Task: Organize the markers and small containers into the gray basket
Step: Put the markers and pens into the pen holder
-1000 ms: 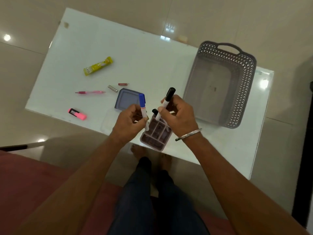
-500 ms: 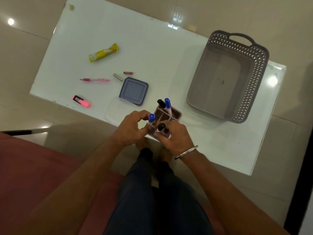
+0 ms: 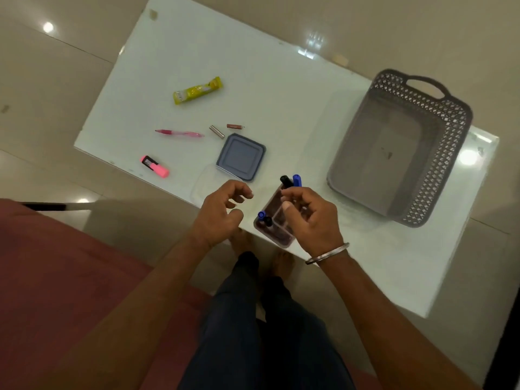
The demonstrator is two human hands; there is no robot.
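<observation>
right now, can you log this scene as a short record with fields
left hand: loosely curled, holding nothing, left of the organizer
right hand: over the organizer, grip unclear
markers: four, upright in the organizer, two at each end
gray basket: no markers or containers inside, right of the organizer
loose on table: pink highlighter, pink pen, yellow packet, gray-blue lid

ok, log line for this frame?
four markers in holder | left hand: holds nothing | right hand: curled over holder, grip unclear | gray basket: no markers inside
</observation>
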